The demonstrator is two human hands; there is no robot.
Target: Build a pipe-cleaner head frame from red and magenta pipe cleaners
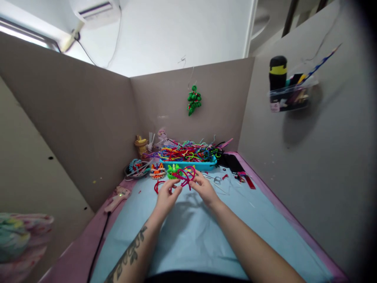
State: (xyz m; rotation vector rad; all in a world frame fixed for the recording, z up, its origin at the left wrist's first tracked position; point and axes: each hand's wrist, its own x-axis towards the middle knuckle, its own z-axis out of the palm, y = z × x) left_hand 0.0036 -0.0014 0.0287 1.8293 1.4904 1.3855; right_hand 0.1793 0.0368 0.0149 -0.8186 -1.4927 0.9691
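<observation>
A magenta pipe cleaner shape [186,175], bent into several loops, is held above the table. My right hand [204,189] pinches its right side between thumb and fingers. On the other side, my left hand [167,195] has its thumb and index finger apart, their tips close beside the loops; whether they touch it I cannot tell. Behind the shape sit a green fuzzy figure [173,171] and an orange and white one [157,171]. A red pipe cleaner piece [156,187] lies left of my left hand.
A blue tray [188,165] heaped with coloured pipe cleaners [191,151] stands at the back. Scissors [217,180] and a dark phone-like slab [234,162] lie to the right. At left are a pink glue gun [118,199] and its cord. Grey partitions [165,102] enclose the table.
</observation>
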